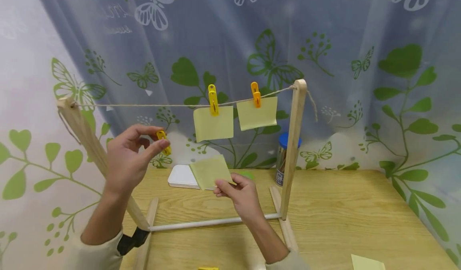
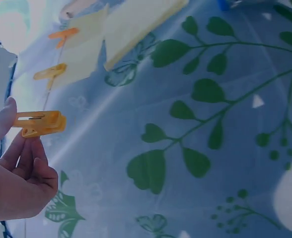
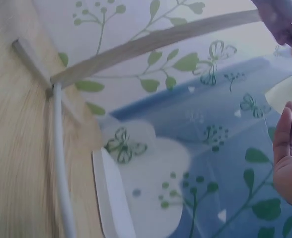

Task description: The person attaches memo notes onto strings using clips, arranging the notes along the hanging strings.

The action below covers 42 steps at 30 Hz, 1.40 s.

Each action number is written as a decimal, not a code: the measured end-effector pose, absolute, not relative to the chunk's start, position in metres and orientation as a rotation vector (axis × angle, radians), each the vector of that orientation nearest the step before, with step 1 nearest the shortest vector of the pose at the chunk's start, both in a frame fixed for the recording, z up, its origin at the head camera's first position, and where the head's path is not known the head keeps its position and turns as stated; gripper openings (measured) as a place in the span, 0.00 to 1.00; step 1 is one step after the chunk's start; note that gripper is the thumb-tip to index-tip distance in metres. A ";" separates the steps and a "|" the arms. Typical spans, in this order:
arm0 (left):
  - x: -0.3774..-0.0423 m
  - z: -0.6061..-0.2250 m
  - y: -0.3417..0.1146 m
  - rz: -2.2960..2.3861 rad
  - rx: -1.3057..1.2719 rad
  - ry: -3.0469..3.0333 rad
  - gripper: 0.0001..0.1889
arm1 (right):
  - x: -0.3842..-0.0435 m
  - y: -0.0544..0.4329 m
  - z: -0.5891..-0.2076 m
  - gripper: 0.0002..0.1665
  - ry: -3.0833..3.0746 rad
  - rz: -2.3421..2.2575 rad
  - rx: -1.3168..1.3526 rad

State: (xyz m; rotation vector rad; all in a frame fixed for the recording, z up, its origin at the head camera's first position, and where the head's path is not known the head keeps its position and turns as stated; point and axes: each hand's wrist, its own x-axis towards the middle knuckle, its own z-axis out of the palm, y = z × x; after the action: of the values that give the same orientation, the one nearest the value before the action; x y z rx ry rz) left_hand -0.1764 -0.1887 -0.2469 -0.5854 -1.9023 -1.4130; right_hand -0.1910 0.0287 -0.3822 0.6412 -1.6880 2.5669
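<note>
My left hand [image 1: 127, 158] pinches a yellow clothespin [image 1: 163, 143] between thumb and fingers, below the left stretch of the string [image 1: 144, 105]. In the left wrist view the same clothespin [image 2: 40, 122] points away from the fingertips. Between thumb and fingers my right hand [image 1: 243, 196] holds a pale yellow paper square [image 1: 210, 173] by its lower right corner, under the hung sheets. A yellow clothespin [image 1: 213, 100] fastens one paper sheet [image 1: 214, 126] to the string, and an orange clothespin [image 1: 255, 95] fastens another sheet [image 1: 257, 115] to its right.
A wooden frame with a left post [image 1: 86, 138], a right post [image 1: 293, 150] and a white crossbar [image 1: 198, 224] stands on the table [image 1: 342, 214]. Behind are a white flat box [image 1: 181, 177] and a blue-lidded jar [image 1: 282, 158]. Another paper [image 1: 367, 263] and yellow piece [image 1: 208, 268] lie in front.
</note>
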 end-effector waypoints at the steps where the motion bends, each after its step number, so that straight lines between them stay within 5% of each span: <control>1: -0.177 -0.241 -0.187 -1.424 -0.589 -1.893 0.10 | -0.192 0.024 -0.380 0.17 -1.672 2.581 0.652; 21: -0.197 -0.172 -0.169 -1.742 -0.636 -1.604 0.05 | -0.210 -0.042 -0.340 0.13 -1.695 2.601 0.663; 31: -0.203 -0.166 -0.165 -1.655 -0.550 -1.657 0.06 | -0.219 -0.049 -0.325 0.07 -1.648 2.659 0.550; 37: -0.204 -0.166 -0.165 -1.598 -0.491 -1.703 0.09 | -0.221 -0.052 -0.314 0.14 -1.591 2.696 0.543; 42: -0.203 -0.167 -0.167 -1.547 -0.412 -1.824 0.04 | -0.221 -0.055 -0.306 0.05 -1.495 2.765 0.505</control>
State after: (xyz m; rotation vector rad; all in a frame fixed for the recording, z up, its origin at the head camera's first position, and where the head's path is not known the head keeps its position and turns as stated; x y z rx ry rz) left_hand -0.2026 -0.1668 -0.1668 -0.4121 -1.8244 -1.5470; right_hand -0.2212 -0.0555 -0.3065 0.5053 -1.4946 2.7652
